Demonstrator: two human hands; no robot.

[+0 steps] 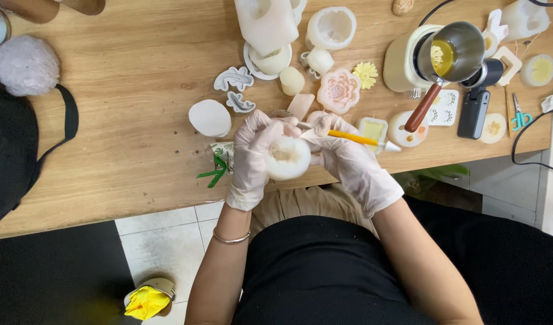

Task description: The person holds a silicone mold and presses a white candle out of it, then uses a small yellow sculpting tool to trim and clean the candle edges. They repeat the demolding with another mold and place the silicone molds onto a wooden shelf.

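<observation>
Both my hands wear white gloves at the front edge of a wooden table (138, 120). My left hand (252, 157) cups a round white silicone mould (286, 157) with pale wax showing inside it. My right hand (347, 159) grips a thin tool with a yellow handle (354, 138); its tip points left at the top of the mould. The tool's white end sticks out to the right.
Several white silicone moulds (330, 27) and wax flowers (339, 90) lie behind the hands. A steel pot with a wooden handle (457, 51) sits on a warmer at the right, beside a dark device (474, 108) and small scissors (519, 117). A black bag (11, 150) lies left.
</observation>
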